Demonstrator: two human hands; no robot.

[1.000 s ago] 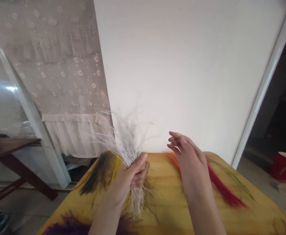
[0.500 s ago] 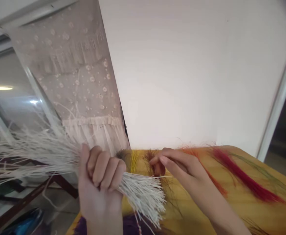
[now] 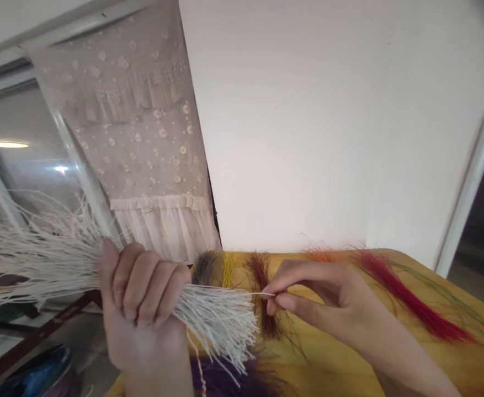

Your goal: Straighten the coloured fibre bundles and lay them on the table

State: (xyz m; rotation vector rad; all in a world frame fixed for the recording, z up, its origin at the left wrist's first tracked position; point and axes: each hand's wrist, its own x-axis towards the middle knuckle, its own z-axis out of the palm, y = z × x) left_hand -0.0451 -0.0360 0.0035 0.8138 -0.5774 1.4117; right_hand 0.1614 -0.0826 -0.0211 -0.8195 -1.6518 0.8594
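Observation:
My left hand is wrapped tightly around a thick bundle of white fibre strands. Loose, tangled ends fan out to the left of the fist, while a denser, evenly cut end sticks out to the right. At that cut end, my right hand is closed in a pinch on a single white strand, which stretches out from the bundle. Just behind the pinching fingers lies a reddish-brown fibre bundle, partly covered by them. A thin twisted cord hangs below the white bundle.
On the yellow wooden table lie dark grey, yellow, purple, orange, crimson and green fibres. Behind stand a white wall and a lace curtain. A dark container is at lower left.
My left hand and the white bundle have shifted left in view. The right fingers have closed in a pinch on one strand, and more of the reddish-brown bundle shows.

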